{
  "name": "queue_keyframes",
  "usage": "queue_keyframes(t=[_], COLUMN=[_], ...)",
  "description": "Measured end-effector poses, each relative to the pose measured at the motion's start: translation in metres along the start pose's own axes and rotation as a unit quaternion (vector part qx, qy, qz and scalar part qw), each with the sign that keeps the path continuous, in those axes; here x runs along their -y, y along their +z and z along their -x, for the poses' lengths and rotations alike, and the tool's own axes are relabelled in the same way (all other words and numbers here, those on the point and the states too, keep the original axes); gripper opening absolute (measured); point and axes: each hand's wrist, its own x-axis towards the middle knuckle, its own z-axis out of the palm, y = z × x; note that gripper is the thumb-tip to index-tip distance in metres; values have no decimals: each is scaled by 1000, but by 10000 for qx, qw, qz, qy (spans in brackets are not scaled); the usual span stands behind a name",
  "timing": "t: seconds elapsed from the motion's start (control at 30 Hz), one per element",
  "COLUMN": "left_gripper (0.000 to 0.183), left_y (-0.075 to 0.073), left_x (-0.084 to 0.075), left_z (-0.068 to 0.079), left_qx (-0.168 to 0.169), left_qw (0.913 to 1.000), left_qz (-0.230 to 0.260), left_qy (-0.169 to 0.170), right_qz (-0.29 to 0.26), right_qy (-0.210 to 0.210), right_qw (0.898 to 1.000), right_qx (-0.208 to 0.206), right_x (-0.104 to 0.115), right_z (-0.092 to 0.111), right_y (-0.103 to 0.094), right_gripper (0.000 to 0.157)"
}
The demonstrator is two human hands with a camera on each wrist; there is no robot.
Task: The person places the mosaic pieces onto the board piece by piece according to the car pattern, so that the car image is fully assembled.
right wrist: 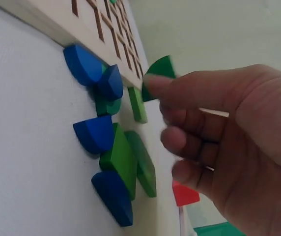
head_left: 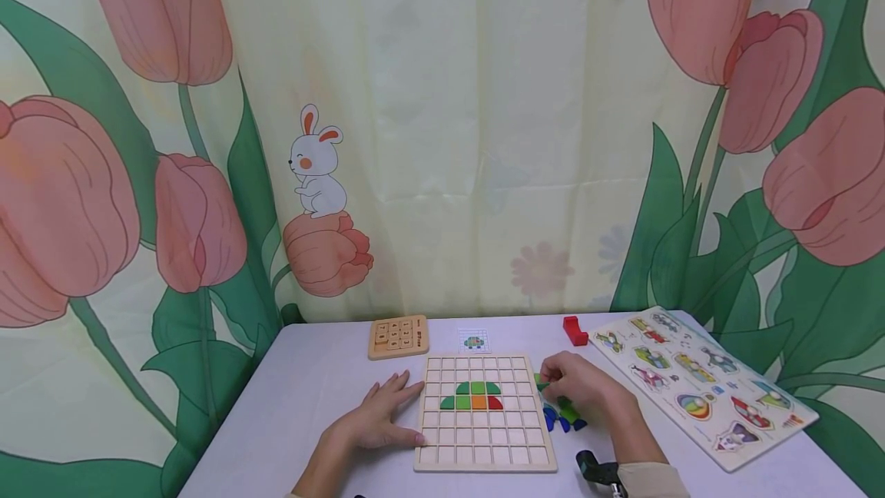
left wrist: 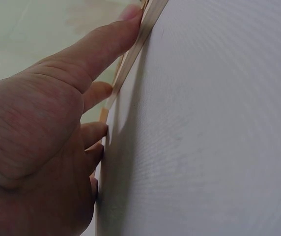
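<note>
My right hand [head_left: 581, 383] pinches a green quarter-circle block [right wrist: 162, 68] between thumb and fingers, just off the right edge of the wooden grid board [head_left: 484, 469]. Below it lie loose blocks, among them dark blue curved pieces [right wrist: 94, 136] and a green square block [right wrist: 119, 160]. With fingers spread, my left hand [head_left: 373, 415] touches the board's left edge; its thumb is at the lower part. Two rows of blocks sit in the grid's middle: green pieces [head_left: 478, 388], an orange square [head_left: 478, 403] and a red quarter-circle [head_left: 495, 403].
Behind the board lies a small pattern card [head_left: 474, 341]. To its left is a wooden number puzzle [head_left: 399, 336]. A red block [head_left: 575, 331] stands at the back right, beside a large picture puzzle board [head_left: 698, 390]. A tulip-print curtain [head_left: 442, 137] hangs behind the table.
</note>
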Motion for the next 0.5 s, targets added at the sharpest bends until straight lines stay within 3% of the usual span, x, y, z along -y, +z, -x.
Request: queue_keyframes(t=[0.27, 0.5], left_gripper=[99, 99], left_y=[0, 1], left_x=[1, 1], left_z=[0, -1], left_qx=[12, 6], left_qw=[10000, 10000], left_qz=[-17, -26], left_qy=[-5, -23], right_qz=[-652, -761], right_qy=[-919, -1116], right_qw=[9935, 9895], right_qx=[-169, -518], right_x=[9, 21], right_z=[-6, -11], right_y=[2, 13], right_gripper=[10, 27])
